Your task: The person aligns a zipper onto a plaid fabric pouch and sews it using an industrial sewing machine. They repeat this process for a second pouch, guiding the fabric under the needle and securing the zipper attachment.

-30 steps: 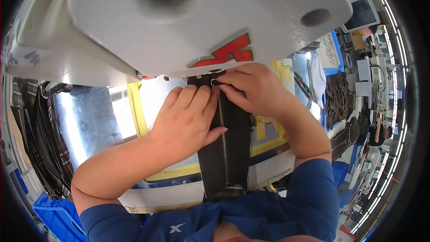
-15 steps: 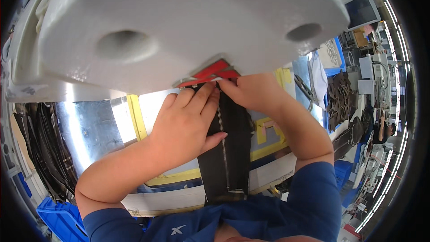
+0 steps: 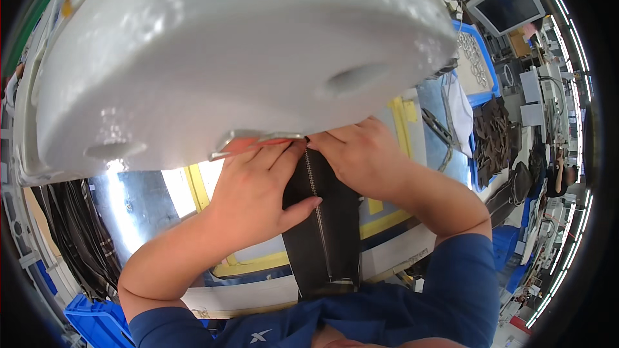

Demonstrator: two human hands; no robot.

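A black fabric piece [image 3: 342,238] with a metal zipper [image 3: 320,219] down its middle lies lengthwise on the worktop, its near end at my chest. My left hand [image 3: 251,190] rests on its left side, fingers stretched forward and thumb spread toward the zipper. From the right, my right hand [image 3: 358,158] reaches in with bent fingers, its visible tips pressed on the fabric beside the zipper. Both sets of fingertips are at the lower edge of a pale grey machine head [image 3: 213,58], like a sewing machine's. That housing hides the fabric's far end and part of my right fingers.
Yellow tape [image 3: 258,264] borders the worktop. Dark strips [image 3: 80,238] hang at the left above a blue bin [image 3: 97,319]. At the right are scissors-like metal handles [image 3: 438,130], a white cloth [image 3: 458,116], a tray of metal rings [image 3: 474,58] and brown pieces [image 3: 493,135].
The machine head appears lower and tilted, shifted left, as the whole view has turned. Both hands remain at the fabric; my right hand sits slightly lower and closer to the zipper.
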